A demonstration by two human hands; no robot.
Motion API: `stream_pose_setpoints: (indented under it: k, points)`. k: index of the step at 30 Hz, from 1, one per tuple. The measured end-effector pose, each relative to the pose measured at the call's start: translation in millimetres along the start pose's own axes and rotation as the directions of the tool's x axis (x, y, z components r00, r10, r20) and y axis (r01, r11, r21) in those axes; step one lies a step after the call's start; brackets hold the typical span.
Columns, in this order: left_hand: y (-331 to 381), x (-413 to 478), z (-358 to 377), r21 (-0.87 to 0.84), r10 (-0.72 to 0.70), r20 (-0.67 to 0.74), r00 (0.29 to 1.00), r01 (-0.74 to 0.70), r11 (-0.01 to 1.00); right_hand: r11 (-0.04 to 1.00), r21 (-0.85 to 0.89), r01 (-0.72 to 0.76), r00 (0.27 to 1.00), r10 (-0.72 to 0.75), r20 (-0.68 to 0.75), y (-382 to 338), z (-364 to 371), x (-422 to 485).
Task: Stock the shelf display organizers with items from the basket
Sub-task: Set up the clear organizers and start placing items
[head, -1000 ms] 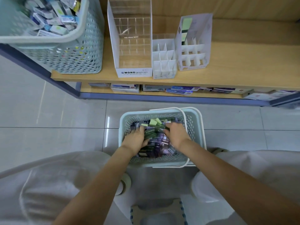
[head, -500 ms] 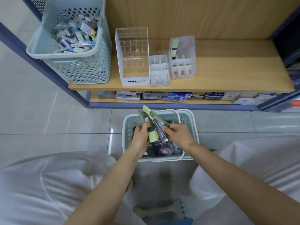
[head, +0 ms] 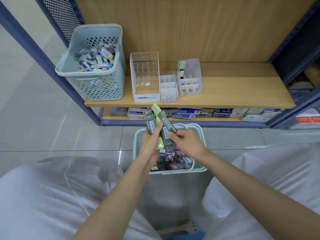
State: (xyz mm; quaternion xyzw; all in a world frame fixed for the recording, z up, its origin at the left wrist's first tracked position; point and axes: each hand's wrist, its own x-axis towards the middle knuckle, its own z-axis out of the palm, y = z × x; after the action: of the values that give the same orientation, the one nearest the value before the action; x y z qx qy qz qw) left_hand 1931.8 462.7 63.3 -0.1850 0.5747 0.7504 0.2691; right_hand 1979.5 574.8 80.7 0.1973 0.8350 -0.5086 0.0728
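Here, two hands (head: 149, 142) gripping markers (head: 151, 124), three organizers (head: 168, 89)

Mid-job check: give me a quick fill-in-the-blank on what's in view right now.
1. The left hand and right hand hold barcoded sticks coloured ____.
2. The clear organizer has a label reading ____.
3. Only the white organizer farthest ____ already holds a stick.
Missing: green; MONO; right.

Shelf board (head: 225, 87): pale wood grain, matt. Frame (head: 34, 47), 10 o'clock: blue painted metal. Shelf basket (head: 97, 87), floor basket (head: 138, 141): pale blue perforated plastic. Clear organizer (head: 145, 75), 12 o'clock: glossy transparent plastic. Floor tiles (head: 52, 127): grey, glossy, reflective. Green items (head: 150, 123): smooth translucent plastic.
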Motion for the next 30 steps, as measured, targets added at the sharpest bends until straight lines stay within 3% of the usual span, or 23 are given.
stream_pose_setpoints:
  k: [4,7,11,14,18,24,28,30]
  points:
    - [19,-4,-5,-0.057,0.047,-0.021,0.999,-0.048,0.997,0.990,0.140,0.013,1.000,-0.012,-0.008,-16,-3,-4]
    - [33,-11,-9,-0.083,0.068,0.004,0.998,-0.067,0.994,0.984,0.178,0.004,0.992,-0.027,0.125,-33,-14,-7]
    - [50,-24,-13,-0.150,0.048,0.058,0.997,-0.039,0.988,0.991,0.025,-0.131,0.900,0.108,0.421,-53,-32,-12]
    - [57,-32,-11,-0.028,0.098,0.114,0.989,-0.096,0.995,0.988,-0.149,-0.030,0.862,0.101,0.497,-65,-37,-18]
    - [67,-36,-6,0.088,0.182,0.108,0.977,-0.192,0.977,0.971,-0.154,0.182,0.909,-0.106,0.404,-75,-34,-26]
    - [101,-31,-21,0.247,0.299,0.148,0.943,-0.328,0.912,0.988,0.067,0.140,0.944,-0.154,0.291,-83,-31,-11]
    - [138,-12,-43,0.291,0.381,0.081,0.921,-0.388,0.874,0.991,0.013,0.132,0.983,-0.133,0.124,-89,-39,38]
    - [160,2,-55,0.313,0.412,0.049,0.910,-0.406,0.859,0.991,0.067,0.120,0.992,-0.123,0.039,-94,-37,68]
